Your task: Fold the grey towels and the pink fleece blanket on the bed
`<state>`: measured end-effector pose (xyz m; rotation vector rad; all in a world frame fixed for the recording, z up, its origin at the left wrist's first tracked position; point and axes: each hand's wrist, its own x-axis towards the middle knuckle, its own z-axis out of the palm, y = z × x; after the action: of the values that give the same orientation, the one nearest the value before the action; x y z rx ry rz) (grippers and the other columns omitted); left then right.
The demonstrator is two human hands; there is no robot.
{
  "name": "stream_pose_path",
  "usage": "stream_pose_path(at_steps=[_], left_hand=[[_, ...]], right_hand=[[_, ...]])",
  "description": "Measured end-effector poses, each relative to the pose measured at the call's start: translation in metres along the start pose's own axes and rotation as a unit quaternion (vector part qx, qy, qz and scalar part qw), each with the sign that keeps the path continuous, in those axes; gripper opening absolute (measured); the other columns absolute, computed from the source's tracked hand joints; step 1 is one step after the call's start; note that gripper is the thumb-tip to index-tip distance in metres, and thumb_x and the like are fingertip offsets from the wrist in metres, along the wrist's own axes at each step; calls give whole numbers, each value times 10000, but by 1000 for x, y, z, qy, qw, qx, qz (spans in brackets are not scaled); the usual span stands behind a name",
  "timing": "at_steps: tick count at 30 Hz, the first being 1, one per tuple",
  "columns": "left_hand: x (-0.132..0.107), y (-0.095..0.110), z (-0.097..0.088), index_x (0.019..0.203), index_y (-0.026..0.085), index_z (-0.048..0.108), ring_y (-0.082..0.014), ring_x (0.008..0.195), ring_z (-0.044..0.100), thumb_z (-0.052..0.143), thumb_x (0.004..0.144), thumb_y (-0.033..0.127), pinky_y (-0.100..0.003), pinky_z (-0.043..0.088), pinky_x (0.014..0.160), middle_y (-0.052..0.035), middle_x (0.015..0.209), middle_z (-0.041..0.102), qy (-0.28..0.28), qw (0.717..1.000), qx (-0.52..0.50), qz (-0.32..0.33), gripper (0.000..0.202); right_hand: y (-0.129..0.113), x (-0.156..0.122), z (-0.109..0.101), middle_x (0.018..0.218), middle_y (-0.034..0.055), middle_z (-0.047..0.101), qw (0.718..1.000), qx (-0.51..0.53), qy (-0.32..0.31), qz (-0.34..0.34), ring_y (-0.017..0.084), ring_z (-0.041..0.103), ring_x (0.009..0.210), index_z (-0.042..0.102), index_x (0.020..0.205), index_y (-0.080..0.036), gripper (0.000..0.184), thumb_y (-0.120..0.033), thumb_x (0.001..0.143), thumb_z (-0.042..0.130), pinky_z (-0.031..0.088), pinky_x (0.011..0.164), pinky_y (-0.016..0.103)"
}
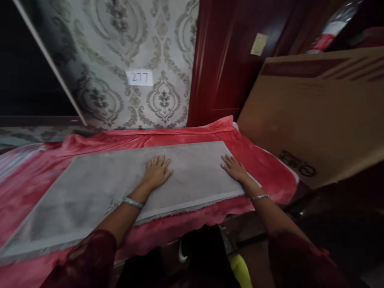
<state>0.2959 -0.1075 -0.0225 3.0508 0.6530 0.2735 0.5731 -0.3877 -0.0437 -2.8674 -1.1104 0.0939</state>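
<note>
A long grey plush mat (192,176) lies flat across a red blanket (258,164), its near edge fuzzy with a paler border. My left hand (156,172) rests on the mat near its middle, palm down with fingers spread. Close to the mat's right end, my right hand (235,169) also lies flat, fingers stretched out. Neither hand grips anything. A bangle (133,202) circles my left wrist, and a thin silver one (259,197) is on my right wrist.
A large cardboard box (312,112) leans at the right, with a plastic bottle (333,30) above it. Behind the blanket stand a patterned wall (162,44) with a "277" label (139,77) and a dark red door (228,48). A dark screen (33,64) fills the upper left.
</note>
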Motion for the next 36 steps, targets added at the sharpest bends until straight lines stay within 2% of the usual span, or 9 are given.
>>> stream_pose_path(at_steps=[4, 7, 10, 12, 15, 21, 29, 33, 36], left_hand=[[7, -2, 3, 1572, 256, 397, -404, 1523, 268, 409, 1004, 507, -645, 241, 1179, -140, 1664, 306, -1, 1000, 14, -7, 620], [8, 1, 5, 1570, 273, 400, -389, 1522, 280, 404, 1004, 506, -634, 256, 1179, -126, 1661, 318, 4, 999, 32, -12, 612], [8, 5, 3, 1567, 269, 407, -386, 1520, 285, 396, 1007, 500, -632, 255, 1182, -129, 1653, 336, 10, 999, 38, -8, 606], [5, 6, 1, 1567, 265, 405, -384, 1521, 284, 397, 1008, 500, -625, 256, 1186, -131, 1653, 335, 2, 1000, 30, -6, 607], [-4, 0, -2, 1574, 258, 388, -367, 1523, 288, 411, 1004, 516, -616, 237, 1203, -126, 1655, 331, -29, 999, 10, 9, 626], [-55, -57, -10, 1605, 275, 309, -323, 1553, 226, 345, 1024, 534, -595, 182, 1229, -90, 1684, 264, -40, 998, 33, -33, 637], [-138, -157, -41, 1612, 292, 290, -376, 1548, 207, 300, 1020, 550, -649, 218, 1185, -78, 1693, 245, -57, 960, 97, -258, 645], [-165, -183, -50, 1608, 242, 307, -410, 1525, 246, 286, 1007, 558, -657, 295, 1149, -119, 1688, 251, -43, 923, 86, -373, 680], [-175, -190, -50, 1597, 194, 329, -390, 1510, 294, 284, 1006, 538, -627, 332, 1141, -165, 1673, 272, -19, 912, 77, -402, 686]], right_hand=[[29, -17, -5, 1711, 19, 156, 999, 13, -10, 47, 249, 175, 1561, 219, 1633, -321, 640, -569, 1044, 198, 251, 1230, 514], [32, -25, -10, 1703, 48, 190, 997, 5, -18, 80, 275, 178, 1559, 243, 1628, -305, 632, -549, 1048, 196, 244, 1217, 574], [6, -24, -17, 1702, 88, 184, 994, -17, 23, 105, 340, 143, 1560, 314, 1608, -280, 632, -543, 1044, 204, 250, 1174, 671], [-22, -22, -18, 1708, 78, 162, 997, -22, 52, 50, 338, 118, 1564, 303, 1612, -290, 628, -539, 1041, 221, 245, 1178, 665], [-58, -24, -7, 1706, 38, 179, 999, -19, 33, -35, 323, 156, 1559, 276, 1619, -321, 621, -536, 1038, 230, 253, 1189, 643], [-64, -24, 23, 1697, 29, 216, 997, -29, 52, -41, 332, 202, 1547, 285, 1617, -320, 631, -539, 1031, 199, 268, 1188, 638], [-57, -19, 32, 1686, 33, 253, 996, -18, 63, -54, 346, 242, 1533, 330, 1602, -311, 661, -556, 1004, 193, 285, 1171, 661], [-50, -10, 31, 1657, 56, 326, 996, 5, 58, -68, 358, 311, 1503, 392, 1574, -302, 675, -566, 984, 198, 342, 1133, 674], [-43, -2, 30, 1634, 89, 370, 995, 18, 76, -64, 354, 324, 1498, 419, 1561, -273, 706, -579, 979, 163, 369, 1118, 665]])
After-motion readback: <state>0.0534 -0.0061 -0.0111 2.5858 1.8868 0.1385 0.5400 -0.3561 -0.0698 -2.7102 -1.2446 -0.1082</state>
